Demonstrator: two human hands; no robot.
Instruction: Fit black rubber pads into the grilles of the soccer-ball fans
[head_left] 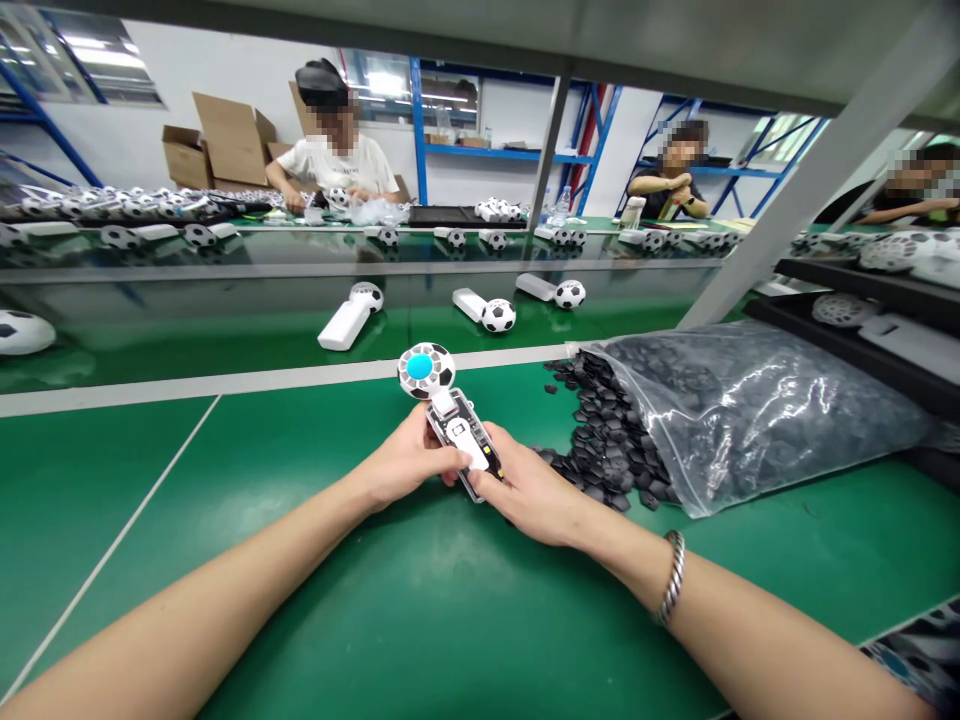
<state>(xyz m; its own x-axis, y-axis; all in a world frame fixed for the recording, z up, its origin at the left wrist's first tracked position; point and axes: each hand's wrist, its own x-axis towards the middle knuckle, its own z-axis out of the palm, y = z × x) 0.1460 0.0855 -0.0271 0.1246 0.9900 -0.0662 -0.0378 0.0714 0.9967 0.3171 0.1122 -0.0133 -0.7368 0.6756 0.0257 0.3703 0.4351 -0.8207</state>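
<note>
Between my two hands is a handheld fan point(426, 371) with a round soccer-ball head and a blue disc in its middle. Its handle lies open, showing a white part and dark circuitry inside. My left hand point(412, 455) grips the handle from the left, thumb across the white part. My right hand point(529, 487) closes round the lower right end of the handle. Just right of my right hand, small black flat pieces point(611, 440) spill from a clear plastic bag point(780, 410) onto the green table point(360, 610).
Several soccer-ball fans point(498, 315) lie on the green belt point(420, 335) beyond the table. Black trays point(817, 310) with white parts stand at right. A slanted grey post point(810, 180) rises there. Co-workers sit across the line, one in a white shirt point(341, 175).
</note>
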